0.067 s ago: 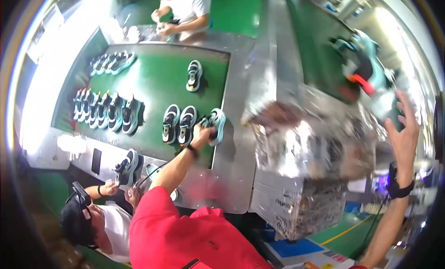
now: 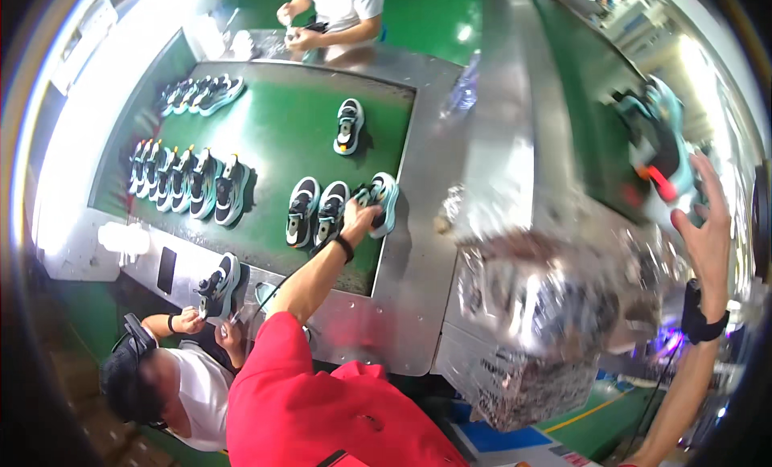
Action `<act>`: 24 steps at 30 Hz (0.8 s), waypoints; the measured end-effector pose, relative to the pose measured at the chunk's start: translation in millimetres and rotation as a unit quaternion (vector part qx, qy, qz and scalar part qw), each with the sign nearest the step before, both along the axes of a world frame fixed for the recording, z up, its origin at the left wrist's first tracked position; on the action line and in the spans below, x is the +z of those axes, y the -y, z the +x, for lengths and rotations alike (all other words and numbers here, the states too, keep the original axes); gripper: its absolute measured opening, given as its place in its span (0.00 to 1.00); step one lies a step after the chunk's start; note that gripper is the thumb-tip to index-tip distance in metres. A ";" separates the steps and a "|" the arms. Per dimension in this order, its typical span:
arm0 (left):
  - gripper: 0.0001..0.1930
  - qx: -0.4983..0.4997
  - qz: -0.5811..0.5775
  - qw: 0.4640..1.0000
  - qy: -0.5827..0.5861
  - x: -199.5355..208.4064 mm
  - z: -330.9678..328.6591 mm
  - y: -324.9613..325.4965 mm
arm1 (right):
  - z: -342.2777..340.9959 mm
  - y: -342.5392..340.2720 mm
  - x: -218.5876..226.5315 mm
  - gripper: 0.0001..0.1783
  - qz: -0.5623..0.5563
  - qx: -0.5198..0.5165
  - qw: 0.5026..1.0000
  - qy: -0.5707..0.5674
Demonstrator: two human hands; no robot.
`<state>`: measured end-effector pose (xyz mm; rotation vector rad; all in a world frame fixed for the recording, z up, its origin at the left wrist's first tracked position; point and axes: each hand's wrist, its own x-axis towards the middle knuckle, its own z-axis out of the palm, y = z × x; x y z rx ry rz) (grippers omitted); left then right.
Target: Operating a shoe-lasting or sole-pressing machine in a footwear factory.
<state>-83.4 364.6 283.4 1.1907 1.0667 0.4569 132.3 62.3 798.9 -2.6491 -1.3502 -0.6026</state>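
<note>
My left hand (image 2: 362, 218) is closed on a black, white and pale-blue sneaker (image 2: 386, 200) at the right edge of the green conveyor belt. Two matching sneakers (image 2: 301, 212) stand just left of it, and a single sneaker (image 2: 349, 127) lies farther up the belt. Out at the far right, my right hand (image 2: 708, 213) has its thumb and fingers spread apart. Beside its fingertips are blurred pale-blue and black sneakers (image 2: 664, 137) with an orange-red patch, by a second green belt. Whether the fingers touch them is unclear.
Rows of sneakers (image 2: 193, 181) stand on the belt's left side. At lower left a co-worker in a black cap (image 2: 133, 378) handles another sneaker (image 2: 219, 286); another person (image 2: 342, 12) works at the far edge. A crumpled clear-plastic-wrapped stack (image 2: 531, 306) sits between the belts.
The view has shifted slightly, so the belts and shoes sit a little differently. My right hand is closer to the sneakers at the right. My left hand stays on its sneaker.
</note>
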 end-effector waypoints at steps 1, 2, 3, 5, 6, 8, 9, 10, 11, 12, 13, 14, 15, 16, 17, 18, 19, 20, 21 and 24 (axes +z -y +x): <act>0.12 -0.001 0.021 1.000 -0.023 4.7 15.9 -16.4 | 22.3 -10.0 -3.4 0.38 -0.027 0.041 0.998 0.030; 0.12 0.012 0.045 0.997 -0.053 -11.7 26.0 -37.8 | 25.7 -24.6 -0.3 0.41 -0.081 0.024 0.996 0.024; 0.16 0.038 0.037 0.996 -0.075 -36.7 30.3 -60.7 | 27.2 -39.9 -12.7 0.44 -0.036 0.056 0.998 -0.024; 0.23 0.078 0.158 0.973 -0.148 -58.2 52.1 -94.8 | 37.3 -42.9 -28.7 0.44 -0.002 0.042 0.999 -0.019; 0.27 0.055 0.159 0.974 -0.154 -54.2 70.9 -106.0 | 33.0 -39.8 -24.9 0.42 -0.014 0.029 0.999 -0.013; 0.32 0.029 0.176 0.970 -0.167 -55.8 94.3 -127.6 | 37.0 -31.9 -24.4 0.43 0.000 0.018 1.000 -0.023; 0.32 0.035 0.215 0.957 -0.190 -63.5 99.2 -135.8 | 40.3 -31.9 -26.8 0.43 0.022 0.013 0.999 -0.038; 0.32 0.037 0.244 0.948 -0.203 -71.0 99.8 -139.5 | 42.2 -34.1 -30.7 0.43 0.049 0.010 0.997 -0.066; 0.32 0.038 0.273 0.937 -0.212 -79.0 105.7 -141.9 | 45.5 -32.1 -31.7 0.43 0.047 0.008 0.997 -0.065; 0.32 0.035 0.270 0.939 -0.211 -84.0 107.4 -140.6 | 48.4 -27.3 -27.1 0.42 0.023 0.000 0.999 -0.025; 0.34 0.013 0.280 0.935 -0.217 -88.8 107.2 -138.0 | 52.3 -20.7 -23.9 0.42 -0.002 -0.007 1.000 0.015; 0.35 -0.007 0.293 0.930 -0.222 -90.7 109.4 -137.5 | 60.8 -9.8 -23.9 0.40 0.019 0.006 1.000 0.002; 0.35 -0.006 0.292 0.930 -0.224 -92.2 109.5 -139.0 | 67.4 -2.0 -21.9 0.40 0.019 0.007 1.000 0.001; 0.36 0.003 0.291 0.929 -0.226 -92.5 110.7 -141.4 | 73.7 5.8 -18.9 0.40 0.020 -0.004 0.999 0.038; 0.36 0.008 0.290 0.930 -0.225 -92.2 115.4 -140.3 | 80.1 20.5 -13.3 0.39 0.020 -0.019 0.997 0.078; 0.36 -0.006 0.262 0.938 -0.229 -87.0 120.7 -141.3 | 98.1 46.3 -8.5 0.35 0.059 -0.068 0.994 0.067; 0.36 -0.006 0.263 0.938 -0.227 -88.8 122.5 -141.6 | 113.4 66.2 -1.2 0.35 0.061 -0.068 0.993 0.069; 0.38 -0.003 0.263 0.935 -0.239 -87.9 118.3 -140.9 | 118.8 69.5 2.4 0.33 0.138 -0.098 0.985 0.038; 0.40 -0.001 0.262 0.932 -0.252 -86.7 112.7 -140.2 | 122.0 74.7 4.3 0.32 0.214 -0.126 0.969 0.006; 0.42 0.038 0.363 0.899 -0.243 -62.2 98.6 -90.8 | 100.1 83.6 11.1 0.34 0.243 -0.081 0.967 0.006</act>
